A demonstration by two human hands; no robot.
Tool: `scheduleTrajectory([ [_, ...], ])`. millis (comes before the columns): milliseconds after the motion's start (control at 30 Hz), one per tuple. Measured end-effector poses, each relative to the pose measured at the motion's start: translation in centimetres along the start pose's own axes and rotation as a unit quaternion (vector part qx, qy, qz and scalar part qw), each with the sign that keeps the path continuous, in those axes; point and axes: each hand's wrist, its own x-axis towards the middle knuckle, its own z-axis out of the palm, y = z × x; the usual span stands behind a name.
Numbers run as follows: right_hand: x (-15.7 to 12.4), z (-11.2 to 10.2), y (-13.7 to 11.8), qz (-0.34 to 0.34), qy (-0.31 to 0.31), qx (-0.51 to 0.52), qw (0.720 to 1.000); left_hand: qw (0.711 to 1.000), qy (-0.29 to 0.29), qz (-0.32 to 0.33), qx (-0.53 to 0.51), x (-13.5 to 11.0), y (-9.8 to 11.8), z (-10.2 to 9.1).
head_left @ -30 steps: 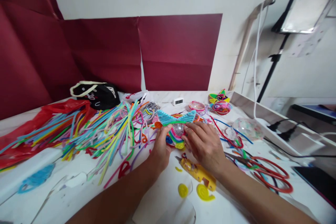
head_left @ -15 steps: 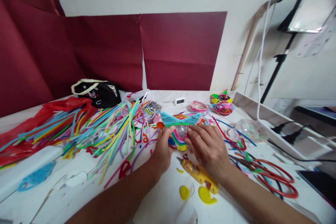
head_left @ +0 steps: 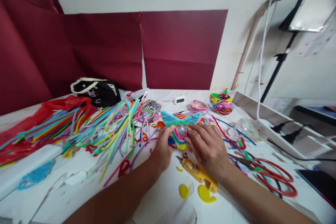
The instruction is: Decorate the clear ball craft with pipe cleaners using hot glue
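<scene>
Both my hands hold a pipe-cleaner craft piece [head_left: 180,122] over the white table [head_left: 162,196]. It has blue wing-like fans on a green strip, rainbow loops and a clear ball at its middle. My left hand [head_left: 163,145] pinches its left underside between thumb and fingers. My right hand [head_left: 208,147] lies over its right side with the fingers curved onto the piece. A yellow glue gun [head_left: 200,175] lies on the table just below my right hand.
A big spread of coloured pipe cleaners [head_left: 105,131] and a red plastic bag [head_left: 39,115] fill the left. Yellow coils [head_left: 204,193], red-handled scissors [head_left: 273,178], clear balls [head_left: 250,128], finished crafts [head_left: 222,104], a black bag [head_left: 98,91] and a power strip [head_left: 288,136] lie around.
The hands and the craft piece have barely shifted. The camera has tilted slightly, so everything sits a little further right and lower than one second ago.
</scene>
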Motion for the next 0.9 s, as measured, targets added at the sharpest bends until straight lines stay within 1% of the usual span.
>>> scheduleTrajectory([
  [167, -0.08, 0.08, -0.11, 0.004, -0.005, 0.006, 1.000, 1.000, -0.002, 0.002, -0.001, -0.11, 0.01, 0.05],
  [300, -0.09, 0.12, -0.18, 0.002, -0.003, 0.010, 1.000, 1.000, 0.010, 0.009, -0.002, -0.10, 0.02, 0.12],
  [567, -0.11, 0.10, -0.14, 0.001, -0.005, 0.011, 1.000, 1.000, 0.008, 0.003, 0.003, 0.21, -0.16, -0.16],
  [800, -0.21, 0.14, -0.20, 0.004, -0.003, 0.012, 1.000, 1.000, 0.020, 0.004, -0.007, 0.16, -0.03, 0.10],
  [900, -0.21, 0.16, -0.21, 0.004, -0.004, 0.012, 1.000, 1.000, 0.016, 0.002, -0.007, 0.14, 0.00, 0.13],
])
